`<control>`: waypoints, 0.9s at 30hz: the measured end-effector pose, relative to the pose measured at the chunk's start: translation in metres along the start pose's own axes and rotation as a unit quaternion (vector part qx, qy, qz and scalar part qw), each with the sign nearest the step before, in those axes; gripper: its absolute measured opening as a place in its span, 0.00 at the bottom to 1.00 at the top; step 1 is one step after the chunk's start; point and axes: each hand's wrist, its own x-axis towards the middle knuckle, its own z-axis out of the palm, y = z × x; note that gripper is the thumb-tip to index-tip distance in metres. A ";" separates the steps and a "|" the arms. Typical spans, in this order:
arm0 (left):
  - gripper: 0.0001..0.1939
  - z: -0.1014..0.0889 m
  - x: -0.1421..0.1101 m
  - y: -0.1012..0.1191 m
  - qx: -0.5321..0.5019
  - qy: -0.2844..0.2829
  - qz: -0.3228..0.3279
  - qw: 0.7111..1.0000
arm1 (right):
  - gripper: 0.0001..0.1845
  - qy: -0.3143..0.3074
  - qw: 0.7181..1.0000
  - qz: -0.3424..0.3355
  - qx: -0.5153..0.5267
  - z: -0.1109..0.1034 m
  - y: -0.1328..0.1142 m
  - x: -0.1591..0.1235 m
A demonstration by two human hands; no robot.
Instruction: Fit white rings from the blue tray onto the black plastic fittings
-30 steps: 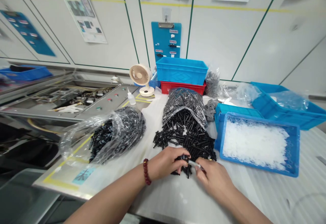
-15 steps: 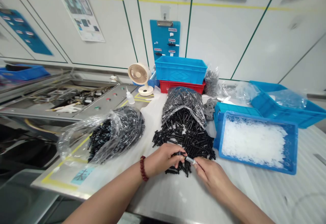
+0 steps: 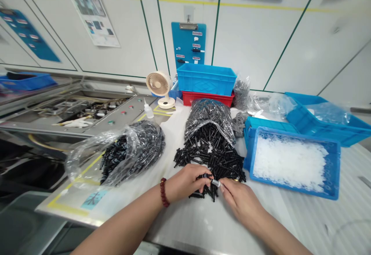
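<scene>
Where the left hand (image 3: 185,183) and right hand (image 3: 240,201) meet above the counter (image 3: 203,224), one slim black plastic piece (image 3: 206,176) is held just over a heap of like pieces. Its long axis runs nearly level across the view, dipping slightly toward the right hand. A short glossy tube (image 3: 216,183) projects from its right end, its material too small to tell. The left fingers (image 3: 200,179) are closed around the black shaft; the right fingers (image 3: 222,190) pinch at the tube end.

Heap: loose, matte, rod-shaped black parts (image 3: 211,160), lying criss-cross at the mouth of a crinkled clear bag (image 3: 207,117). Second clear bag (image 3: 133,154): packed with similar parts, left of the heap. Blue plastic crate (image 3: 292,162): ribbed walls, filled with fine white translucent rings, right of the heap. Stacked crates: blue (image 3: 206,80) on red (image 3: 207,99), behind the heap. Beaded dark-red bracelet (image 3: 164,192): on the left wrist. Small white fan (image 3: 158,84) and plastic dropper bottle (image 3: 148,110): at the far left of the counter.
</scene>
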 end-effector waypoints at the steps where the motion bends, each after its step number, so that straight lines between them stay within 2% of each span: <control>1: 0.08 0.000 0.000 0.001 0.002 -0.002 0.002 1.000 | 0.14 0.006 1.000 -0.005 -0.003 0.000 -0.001 0.000; 4: 0.08 0.000 0.000 0.004 -0.002 -0.008 -0.003 1.000 | 0.14 0.019 0.999 -0.011 -0.023 0.001 -0.001 -0.001; 14: 0.08 0.003 0.000 0.005 -0.018 -0.008 -0.012 1.000 | 0.13 0.049 0.995 0.028 -0.086 0.002 -0.001 -0.002; 27: 0.08 0.004 -0.001 0.007 -0.014 -0.022 -0.008 1.000 | 0.18 0.052 0.986 0.063 -0.148 0.001 -0.004 -0.002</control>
